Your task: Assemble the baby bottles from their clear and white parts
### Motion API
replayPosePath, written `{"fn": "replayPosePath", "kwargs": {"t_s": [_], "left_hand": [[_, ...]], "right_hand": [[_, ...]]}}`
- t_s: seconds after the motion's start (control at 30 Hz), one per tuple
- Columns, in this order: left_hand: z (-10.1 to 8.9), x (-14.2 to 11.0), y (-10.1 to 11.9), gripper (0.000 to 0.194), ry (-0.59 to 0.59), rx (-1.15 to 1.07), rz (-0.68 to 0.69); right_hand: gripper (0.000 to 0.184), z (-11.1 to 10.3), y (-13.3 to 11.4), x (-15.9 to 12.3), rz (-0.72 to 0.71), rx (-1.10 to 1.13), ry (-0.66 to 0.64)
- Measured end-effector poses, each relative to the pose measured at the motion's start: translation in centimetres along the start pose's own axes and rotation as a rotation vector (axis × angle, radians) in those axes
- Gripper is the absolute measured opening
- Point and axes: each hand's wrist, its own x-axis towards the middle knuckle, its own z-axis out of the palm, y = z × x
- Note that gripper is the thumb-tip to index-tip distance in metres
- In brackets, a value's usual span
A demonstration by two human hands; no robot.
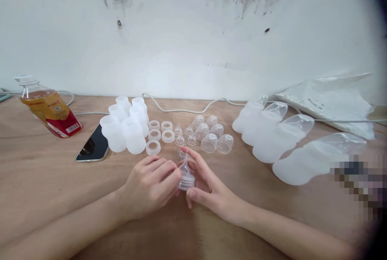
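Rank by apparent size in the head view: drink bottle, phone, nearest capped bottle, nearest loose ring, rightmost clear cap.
Largest to smallest:
1. Capped bottle, though its nearness may enlarge it
2. Drink bottle
3. Phone
4. Clear cap
5. Loose ring, only slightly smaller than the cap

One bottle teat (pixel 185 167), clear and colourless, narrow tip above a flaring base; seated in one translucent collar ring (pixel 187 183) with horizontal ridges around its side. Pose: roughly upright, tip upward, ring below. Location: between the left hand (pixel 157 180) and the right hand (pixel 211 194), over the bench (pixel 248 187); whether the ring touches the bench cannot be told. Left side partly covered by left-hand fingers; right thumb at the ring's lower right edge.
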Motion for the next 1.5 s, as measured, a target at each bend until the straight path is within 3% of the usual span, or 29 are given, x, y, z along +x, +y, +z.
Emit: {"fn": "replayPosePath", "kwargs": {"t_s": [0.07, 0.17, 0.23, 0.3, 0.4, 0.5, 0.63, 0.77, 0.87, 0.97, 1.1, 1.33, 1.5], "left_hand": [[-0.8, 0.6, -0.1, 0.005, -0.082, 0.036, 0.011], [-3.5, 1.9, -0.9, 0.013, -0.294, -0.001, 0.063], [-5.9, 2.6, -2.1, 0.016, -0.22, 0.058, -0.02], [-7.6, 2.8, -3.8, 0.021, -0.104, 0.315, -0.233], [-8.1, 2.1, -6.8, 0.046, -0.264, 0.573, -0.415], [-7.2, 1.2, -8.8, 0.047, -0.42, 0.594, -0.464], [-8.0, 1.2, -8.2, 0.041, -0.458, 0.512, -0.47], [-9.5, 1.9, -5.1, 0.04, -0.313, 0.282, -0.409], [-8.2, 2.3, -2.5, 0.026, -0.312, -0.05, -0.43], [-5.0, 2.0, -0.7, 0.019, -0.349, -0.317, -0.456], [-1.8, 0.8, -0.1, 0.029, -0.17, -0.428, -0.561], [-1.7, 0.2, -0.7, 0.027, -0.132, -0.533, -0.591], [-1.2, 0.2, -0.3, 0.039, -0.137, -0.505, -0.607]], "right_hand": [[0.052, 0.0, 0.1, 0.2, 0.048, 0.098, 0.005], [0.031, -0.4, 0.3, 0.5, 0.074, 0.162, 0.004], [0.029, -0.8, 0.4, 0.5, 0.067, 0.225, -0.039], [0.031, -1.0, 0.6, 0.4, 0.061, 0.277, -0.1], [0.033, -1.1, 0.9, 0.3, 0.049, 0.307, -0.137], [0.033, -1.1, 1.1, 0.3, 0.061, 0.31, -0.137], [0.035, -1.1, 1.0, 0.4, 0.075, 0.298, -0.11], [0.037, -1.4, 0.8, 0.7, 0.033, 0.289, -0.061], [0.04, -1.8, 0.3, 1.0, -0.01, 0.289, 0.021], [0.038, -2.5, -0.8, 1.1, -0.05, 0.372, 0.095], [0.033, -3.4, -2.0, 1.0, -0.081, 0.542, 0.108], [0.021, -4.1, -1.6, 1.2, -0.049, 0.618, 0.16], [0.022, -4.0, -1.4, 1.0, -0.027, 0.592, 0.171]]}}
